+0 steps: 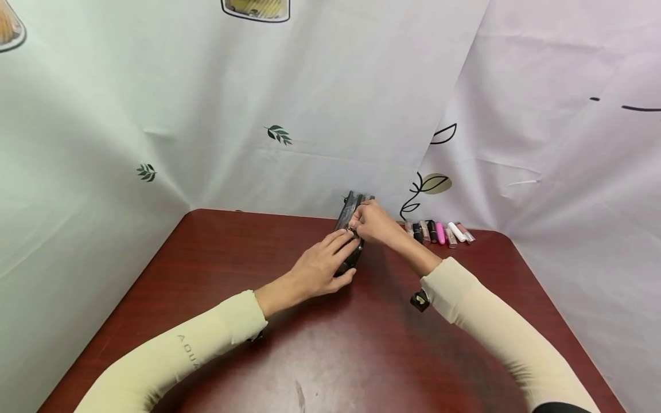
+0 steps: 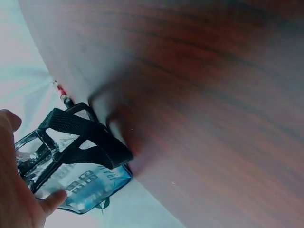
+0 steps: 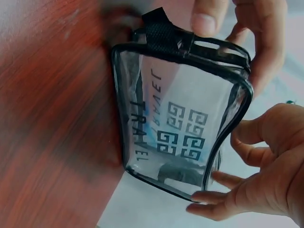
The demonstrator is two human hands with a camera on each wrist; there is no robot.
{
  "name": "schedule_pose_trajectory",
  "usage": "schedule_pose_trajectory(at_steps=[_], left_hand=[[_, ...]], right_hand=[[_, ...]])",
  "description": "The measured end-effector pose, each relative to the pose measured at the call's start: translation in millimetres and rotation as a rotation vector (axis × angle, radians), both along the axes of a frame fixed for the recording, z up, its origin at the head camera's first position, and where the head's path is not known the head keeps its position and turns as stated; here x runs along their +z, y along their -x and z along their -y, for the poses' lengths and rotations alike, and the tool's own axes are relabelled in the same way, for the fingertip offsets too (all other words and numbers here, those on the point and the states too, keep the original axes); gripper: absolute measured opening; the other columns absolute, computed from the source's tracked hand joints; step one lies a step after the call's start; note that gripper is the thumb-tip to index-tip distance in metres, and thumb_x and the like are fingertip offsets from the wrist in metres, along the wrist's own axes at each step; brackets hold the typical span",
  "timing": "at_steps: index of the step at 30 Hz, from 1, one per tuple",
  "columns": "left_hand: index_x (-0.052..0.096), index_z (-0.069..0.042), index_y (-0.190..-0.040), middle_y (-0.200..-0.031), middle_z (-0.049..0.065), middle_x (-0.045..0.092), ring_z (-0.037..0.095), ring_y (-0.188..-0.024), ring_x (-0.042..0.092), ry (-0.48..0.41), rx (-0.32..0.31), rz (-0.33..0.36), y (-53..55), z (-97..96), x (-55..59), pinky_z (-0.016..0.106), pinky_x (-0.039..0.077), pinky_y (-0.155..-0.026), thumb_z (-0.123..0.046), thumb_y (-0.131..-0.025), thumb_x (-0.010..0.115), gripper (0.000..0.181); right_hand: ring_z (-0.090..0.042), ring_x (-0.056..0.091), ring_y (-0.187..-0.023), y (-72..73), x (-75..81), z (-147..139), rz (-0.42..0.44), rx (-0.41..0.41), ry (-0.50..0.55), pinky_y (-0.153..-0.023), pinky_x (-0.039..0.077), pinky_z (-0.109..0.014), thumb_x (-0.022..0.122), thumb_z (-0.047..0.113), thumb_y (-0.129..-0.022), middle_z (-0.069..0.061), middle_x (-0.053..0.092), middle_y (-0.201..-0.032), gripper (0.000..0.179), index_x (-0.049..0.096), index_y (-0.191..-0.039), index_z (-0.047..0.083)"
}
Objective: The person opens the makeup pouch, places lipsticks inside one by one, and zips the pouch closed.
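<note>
A clear plastic pouch (image 1: 348, 213) with black trim, printed "TRAVEL", stands upright at the table's back edge. A black strap handle (image 2: 90, 137) sits at its near end. My left hand (image 1: 322, 265) grips the near part of the pouch, with fingers over the top edge. At the top edge my right hand (image 1: 373, 222) pinches what looks like the zipper pull, mostly hidden by the fingertips. Its other fingers (image 3: 213, 197) extend beside the pouch's far end in the right wrist view. A bluish tint shows through the plastic; whether anything lies inside, I cannot tell.
A row of several lipsticks and lip gloss tubes (image 1: 440, 233) lies at the back right of the dark red table (image 1: 248, 252). White printed cloth (image 1: 320, 166) hangs directly behind the table.
</note>
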State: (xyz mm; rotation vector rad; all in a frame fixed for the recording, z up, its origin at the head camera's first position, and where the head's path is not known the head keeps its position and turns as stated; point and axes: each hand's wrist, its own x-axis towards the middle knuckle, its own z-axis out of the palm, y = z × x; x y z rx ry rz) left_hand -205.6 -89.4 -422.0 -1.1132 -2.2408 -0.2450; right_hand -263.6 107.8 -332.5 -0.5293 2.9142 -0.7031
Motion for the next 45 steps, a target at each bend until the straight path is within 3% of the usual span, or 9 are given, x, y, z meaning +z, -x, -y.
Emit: schedule_pose_trajectory(at_steps=[6,10,15,19,24,31,40,43,45], left_hand=[[0.074,-0.01,-0.141,-0.141,0.013,0.074,0.034,-0.138,0.068,-0.059,0.036,-0.02,-1.1,-5.9,-1.7,0.037,0.071,-0.082,-0.038,-0.1,0.086,0.051],[0.076,-0.012,-0.124,-0.131,0.009,0.076,0.03,-0.129,0.072,-0.089,0.044,-0.007,-0.5,-7.5,-0.5,0.036,0.07,-0.073,-0.041,-0.102,0.086,0.039],[0.067,-0.012,-0.104,-0.119,0.007,0.076,0.027,-0.116,0.071,-0.155,0.04,0.075,5.4,0.0,4.2,0.037,0.065,-0.06,-0.023,-0.098,0.085,0.022],[0.06,-0.012,-0.1,-0.117,0.007,0.075,0.026,-0.11,0.069,-0.149,0.022,0.175,14.2,14.5,12.4,0.041,0.061,-0.058,-0.017,-0.087,0.082,0.025],[0.073,-0.012,-0.123,-0.132,0.009,0.076,0.028,-0.124,0.069,-0.083,-0.024,0.304,30.8,38.1,23.1,0.044,0.065,-0.069,-0.01,-0.087,0.074,0.036],[0.074,-0.007,-0.141,-0.153,0.016,0.07,0.04,-0.157,0.054,-0.032,-0.155,0.535,58.4,69.7,36.3,0.059,0.05,-0.125,0.001,-0.096,0.065,0.047],[0.072,-0.009,-0.138,-0.171,0.02,0.055,0.041,-0.168,0.041,-0.01,-0.16,0.734,85.8,88.2,48.7,0.063,0.037,-0.135,0.008,-0.099,0.06,0.044],[0.072,-0.009,-0.136,-0.171,0.019,0.055,0.041,-0.17,0.038,-0.01,-0.166,0.763,91.5,89.6,51.0,0.064,0.034,-0.136,0.01,-0.097,0.057,0.046],[0.072,-0.009,-0.133,-0.168,0.017,0.059,0.04,-0.171,0.037,-0.005,-0.174,0.776,94.8,90.1,51.6,0.064,0.033,-0.137,0.011,-0.095,0.055,0.046]], right_hand=[[-0.053,0.045,-0.16,14.6,-0.6,-3,-0.026,-0.081,-0.023,-0.129,0.038,-0.072,0.061,0.015,-0.113,-0.028,0.035,-0.179,0.012,0.069,-0.11,0.006],[-0.051,0.053,-0.15,54.1,-16.4,-18,-0.075,-0.122,-0.04,-0.116,0.047,-0.072,0.062,0.016,-0.11,-0.028,0.045,-0.17,0.013,0.069,-0.1,0.01],[-0.036,0.062,-0.125,111.8,-46.5,-43,-0.121,-0.157,-0.062,-0.094,0.054,-0.06,0.061,0.029,-0.107,-0.018,0.068,-0.138,0.031,0.07,-0.08,0.016],[-0.026,0.06,-0.092,130.1,-46.4,-56,-0.047,-0.171,-0.07,-0.08,0.052,-0.045,0.056,0.029,-0.104,-0.003,0.066,-0.086,0.046,0.058,-0.06,0.018],[-0.023,0.042,-0.069,120.3,-22.7,-57,0.078,-0.205,-0.097,-0.072,0.045,-0.04,0.058,0.024,-0.098,-0.003,0.046,-0.073,0.031,0.048,-0.069,0.016],[-0.018,0.034,-0.063,132.8,-18.0,-62,0.27,-0.259,-0.104,-0.061,0.036,-0.037,0.051,0.015,-0.09,-0.006,0.044,-0.085,0.009,0.043,-0.085,0.018],[-0.019,0.042,-0.061,121.8,-18.7,-71,0.348,-0.26,-0.105,-0.056,0.041,-0.036,0.047,0.012,-0.093,-0.017,0.056,-0.102,0.015,0.053,-0.105,0.006],[-0.026,0.057,-0.068,112.4,-29.8,-72,0.341,-0.278,-0.112,-0.059,0.054,-0.04,0.05,0.015,-0.094,-0.026,0.061,-0.12,0.034,0.057,-0.121,-0.003],[-0.028,0.062,-0.065,113.5,-49.3,-76,0.337,-0.282,-0.101,-0.055,0.057,-0.042,0.055,0.019,-0.091,-0.027,0.064,-0.108,0.03,0.06,-0.109,-0.005]])
